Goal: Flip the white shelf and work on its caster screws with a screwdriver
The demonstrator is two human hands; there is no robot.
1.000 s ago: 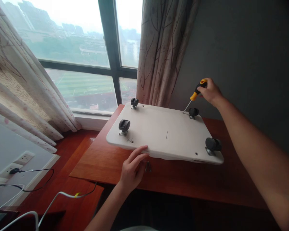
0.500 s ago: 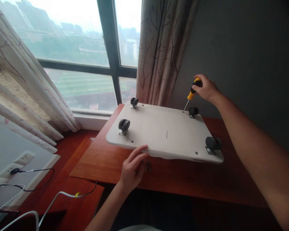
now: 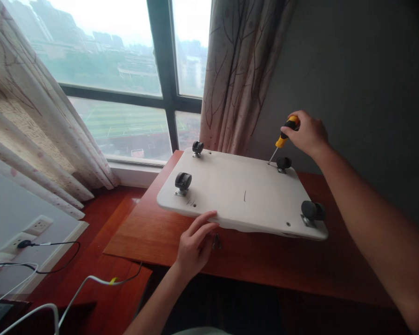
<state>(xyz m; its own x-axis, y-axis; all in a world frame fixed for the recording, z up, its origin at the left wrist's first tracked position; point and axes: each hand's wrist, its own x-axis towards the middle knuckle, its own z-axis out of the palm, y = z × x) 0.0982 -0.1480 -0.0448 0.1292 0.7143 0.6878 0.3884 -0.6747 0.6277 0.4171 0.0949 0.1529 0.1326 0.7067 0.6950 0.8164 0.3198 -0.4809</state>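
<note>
A white board [image 3: 237, 186] lies on the reddish-brown wooden table with its underside up. Four-corner black casters stand on it, among them the near-left caster [image 3: 183, 181] and the near-right caster [image 3: 313, 211]. My right hand [image 3: 309, 132] is closed around the yellow and black handle of a screwdriver [image 3: 282, 136]. Its tip meets the board's far edge, just left of the far-right caster [image 3: 284, 164]. My left hand [image 3: 195, 242] rests stretched fingertips on the board's near edge; its thumb is hidden. Small screws [image 3: 217, 242] lie on the table beside that hand.
The wooden table [image 3: 143, 232] extends past the board on the near and left sides. A window [image 3: 125, 121] and curtains [image 3: 237, 83] stand behind it, a dark wall to the right. White and black cables [image 3: 87, 279] run at the lower left near wall sockets [image 3: 38, 225].
The screwdriver leans a little further right, and my right hand has shifted and turned slightly on its handle. The whole view has moved slightly. My left hand stays at the board's near edge.
</note>
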